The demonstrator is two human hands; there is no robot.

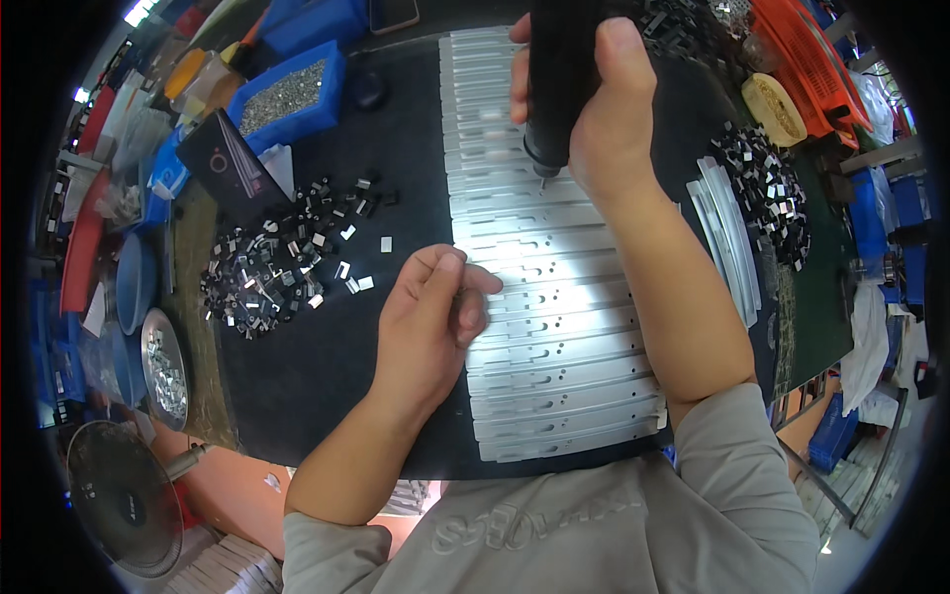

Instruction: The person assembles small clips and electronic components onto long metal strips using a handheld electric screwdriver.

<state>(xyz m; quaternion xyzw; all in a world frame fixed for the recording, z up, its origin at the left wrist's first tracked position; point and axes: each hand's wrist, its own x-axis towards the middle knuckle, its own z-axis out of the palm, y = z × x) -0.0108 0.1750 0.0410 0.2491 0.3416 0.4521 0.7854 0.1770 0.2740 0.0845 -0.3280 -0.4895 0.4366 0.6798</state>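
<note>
Gripping the black driver (559, 79) upright in my right hand (604, 109), fingers clamped, its tip meets a crosswise metal strip (534, 188); my left hand (430, 317), farther back, pinches something small.

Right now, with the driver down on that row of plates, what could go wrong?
1. The right hand holds the black cylindrical power screwdriver upright, its tip on one of the long silver metal plates. The plates lie loose side by side, so the tip may slip and skid.
2. The left hand rests curled on the plates' edge, apparently pinching something small; its fingers are close if a plate shifts.
3. The pile of small black and silver parts lies scattered nearby; the forearm could sweep it.
</note>
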